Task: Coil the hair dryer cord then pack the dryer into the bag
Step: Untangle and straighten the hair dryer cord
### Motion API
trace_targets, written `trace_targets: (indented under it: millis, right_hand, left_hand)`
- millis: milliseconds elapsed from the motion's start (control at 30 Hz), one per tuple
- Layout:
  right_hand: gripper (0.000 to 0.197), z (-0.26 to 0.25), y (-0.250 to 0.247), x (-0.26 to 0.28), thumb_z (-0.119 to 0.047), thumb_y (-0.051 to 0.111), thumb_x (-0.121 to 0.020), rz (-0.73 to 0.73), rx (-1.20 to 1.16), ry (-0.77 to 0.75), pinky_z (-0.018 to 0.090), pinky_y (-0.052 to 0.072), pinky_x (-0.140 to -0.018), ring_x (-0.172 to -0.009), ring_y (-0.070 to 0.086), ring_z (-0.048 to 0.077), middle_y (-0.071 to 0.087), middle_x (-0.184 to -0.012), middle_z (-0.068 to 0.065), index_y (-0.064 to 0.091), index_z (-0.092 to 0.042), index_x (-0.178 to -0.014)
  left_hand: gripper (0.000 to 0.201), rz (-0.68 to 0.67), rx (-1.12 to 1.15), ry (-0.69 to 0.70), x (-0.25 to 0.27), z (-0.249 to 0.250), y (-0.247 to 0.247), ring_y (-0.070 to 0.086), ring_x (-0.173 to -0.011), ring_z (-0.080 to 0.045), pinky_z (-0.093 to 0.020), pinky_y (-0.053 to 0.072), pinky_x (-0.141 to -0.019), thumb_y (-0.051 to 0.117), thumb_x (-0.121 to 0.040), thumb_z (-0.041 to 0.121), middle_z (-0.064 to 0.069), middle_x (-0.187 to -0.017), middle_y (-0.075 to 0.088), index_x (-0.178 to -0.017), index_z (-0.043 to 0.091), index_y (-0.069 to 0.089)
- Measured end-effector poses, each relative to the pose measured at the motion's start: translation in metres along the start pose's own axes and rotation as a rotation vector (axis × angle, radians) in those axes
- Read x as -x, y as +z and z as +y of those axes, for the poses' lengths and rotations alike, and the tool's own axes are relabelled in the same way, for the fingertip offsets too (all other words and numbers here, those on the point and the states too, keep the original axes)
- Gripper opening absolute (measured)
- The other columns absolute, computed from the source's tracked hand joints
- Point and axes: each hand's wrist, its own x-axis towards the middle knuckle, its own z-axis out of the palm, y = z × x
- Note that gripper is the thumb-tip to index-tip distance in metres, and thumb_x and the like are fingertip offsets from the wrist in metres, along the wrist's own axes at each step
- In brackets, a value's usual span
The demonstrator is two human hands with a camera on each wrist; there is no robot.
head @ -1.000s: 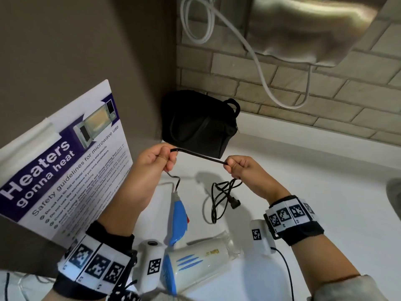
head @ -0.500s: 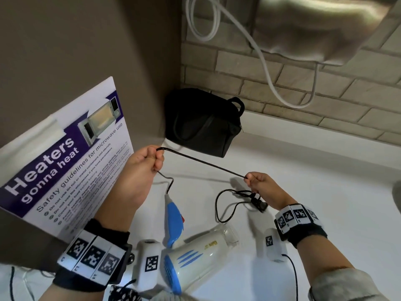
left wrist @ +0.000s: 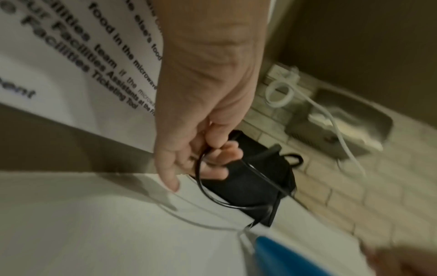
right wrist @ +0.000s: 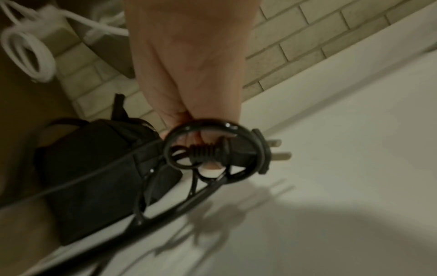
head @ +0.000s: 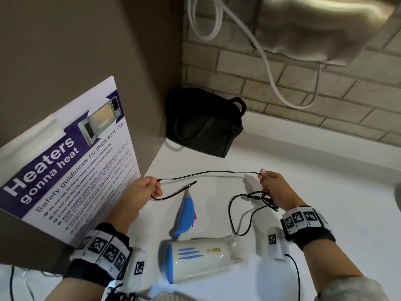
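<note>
Cord (head: 208,171) pinched in both grips, right hand (head: 273,185) hiding bunched loops, left hand (head: 138,193) blurred.

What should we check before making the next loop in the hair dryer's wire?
1. Left hand holds the wire: ok, fingers pinch it.
2. Right hand keeps the loops already made: ok, small loops and the plug sit in its fingers.
3. Wire between the hands free of knots: ok, one plain strand, slightly slack.
4. Hair dryer lying steady on the counter: ok, on its side near the wrists.
5. Loose wire near the dryer untangled: cannot tell, it bunches under the right hand.
6. Bag open and ready: cannot tell, its opening does not show.
</note>
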Motion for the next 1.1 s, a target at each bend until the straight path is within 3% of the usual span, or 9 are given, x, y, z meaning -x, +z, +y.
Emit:
trace_targets:
  millis: [100,200,333,433,567,667,800,933,1100]
  right_hand:
    - [0.037,-0.027,0.0,0.017,-0.031,0.041,-0.101,0.01,0.143,-0.064,0.024,0.027,-0.053,-0.049,0.027,0.011,0.035,-0.06,-0.003,0.054,-0.014,-0.071]
    - [0.039,-0.06,0.006,0.042,-0.03,0.042,-0.101,0.034,0.421,-0.187,0.025,0.032,-0.057,-0.055,0.036,0.014,0.042,-0.063,0.0,0.061,-0.012,-0.073]
    - [0.036,-0.097,0.025,0.077,-0.027,0.042,-0.101,0.017,0.712,-0.376,0.013,0.036,-0.047,-0.053,0.045,0.01,0.048,-0.06,-0.007,0.063,-0.012,-0.075]
    - [0.034,-0.113,0.04,0.097,-0.028,0.045,-0.1,-0.041,0.816,-0.462,0.019,0.035,-0.053,-0.056,0.05,0.013,0.054,-0.061,-0.005,0.06,-0.016,-0.072]
    - [0.03,-0.127,0.051,0.114,-0.017,0.045,-0.097,-0.115,0.924,-0.519,0.033,0.044,-0.066,-0.069,0.06,0.022,0.066,-0.072,0.004,0.057,-0.012,-0.07]
    - [0.033,-0.13,0.044,0.119,-0.023,0.046,-0.099,-0.184,0.71,-0.457,0.028,0.048,-0.071,-0.067,0.062,0.015,0.066,-0.07,-0.001,0.064,-0.011,-0.073]
    - [0.031,-0.129,0.029,0.116,-0.018,0.042,-0.101,-0.156,0.366,-0.386,0.032,0.053,-0.08,-0.073,0.064,0.013,0.068,-0.079,0.002,0.068,-0.01,-0.088]
    - [0.032,-0.126,0.023,0.115,-0.024,0.041,-0.102,-0.144,0.228,-0.373,0.031,0.052,-0.083,-0.079,0.065,0.009,0.07,-0.085,0.001,0.069,-0.014,-0.09]
    - [0.033,-0.122,0.028,0.113,-0.03,0.04,-0.102,-0.183,0.115,-0.376,0.033,0.051,-0.09,-0.091,0.066,0.012,0.071,-0.096,0.002,0.068,-0.014,-0.098]
  left_hand:
    - [0.025,-0.05,-0.422,0.06,0.0,-0.012,0.007,0.067,-0.091,-0.034,-0.037,0.051,-0.085,0.044,-0.093,0.012,-0.013,-0.089,0.071,-0.09,0.011,0.068]
    - [0.048,-0.011,-0.856,0.285,0.007,-0.007,0.026,0.055,-0.119,-0.032,-0.042,0.042,-0.102,0.041,-0.087,-0.003,-0.014,-0.127,0.06,-0.13,0.013,0.056]
    - [0.057,-0.031,-0.76,0.689,0.036,0.04,0.066,0.044,-0.129,-0.025,-0.038,0.032,-0.112,0.041,-0.088,-0.007,-0.005,-0.139,0.049,-0.141,0.016,0.042]
    - [0.045,-0.064,-0.78,0.863,0.064,0.081,0.096,0.045,-0.127,-0.024,-0.032,0.028,-0.109,0.04,-0.094,0.011,-0.006,-0.136,0.053,-0.139,0.014,0.045]
    - [0.02,-0.287,-0.644,0.531,0.073,0.105,0.117,0.057,-0.088,-0.015,-0.025,0.044,-0.079,0.047,-0.096,0.022,-0.003,-0.099,0.064,-0.11,0.014,0.06]
    - [0.017,-0.29,-0.513,0.456,0.071,0.107,0.11,0.048,-0.069,-0.015,-0.019,0.036,-0.059,0.046,-0.092,0.009,-0.003,-0.075,0.053,-0.085,0.007,0.062]
    - [0.03,-0.248,-0.376,0.527,0.069,0.106,0.094,0.045,-0.061,-0.008,-0.017,0.037,-0.058,0.042,-0.09,-0.001,0.003,-0.067,0.055,-0.074,0.015,0.061]
    - [0.036,-0.231,-0.271,0.55,0.063,0.107,0.082,0.047,-0.063,-0.007,-0.014,0.04,-0.063,0.043,-0.098,0.012,0.007,-0.065,0.052,-0.068,0.026,0.057]
    - [0.029,-0.249,-0.187,0.554,0.063,0.111,0.074,0.047,-0.064,-0.001,-0.015,0.041,-0.069,0.042,-0.099,0.013,0.001,-0.073,0.056,-0.078,0.012,0.062]
